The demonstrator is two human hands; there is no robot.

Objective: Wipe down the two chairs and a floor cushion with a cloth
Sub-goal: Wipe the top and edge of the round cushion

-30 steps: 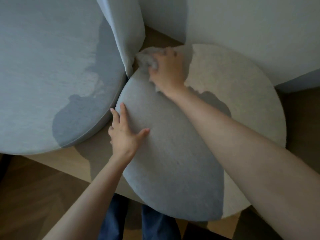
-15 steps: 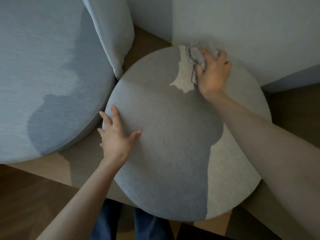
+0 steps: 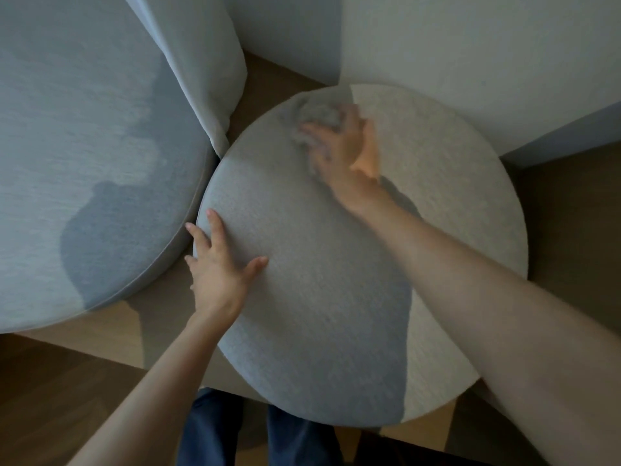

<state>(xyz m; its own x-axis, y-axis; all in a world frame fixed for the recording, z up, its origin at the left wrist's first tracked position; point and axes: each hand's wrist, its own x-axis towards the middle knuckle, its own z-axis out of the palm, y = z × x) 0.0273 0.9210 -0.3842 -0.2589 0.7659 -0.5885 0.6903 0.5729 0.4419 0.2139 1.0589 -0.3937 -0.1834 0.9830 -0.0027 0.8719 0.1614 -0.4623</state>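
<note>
**Cloth held to the far side of the round cushion**

A larger round blue-grey seat fills the left, its edge just beside the round grey cushion. The cushion sits low over the wooden floor, close to the wall. A pale curtain hangs between the two at the back. The left hand lies flat on the cushion's near-left edge, fingers spread and released. The right hand, blurred, grasps a crumpled grey cloth against the cushion's far side.
</note>
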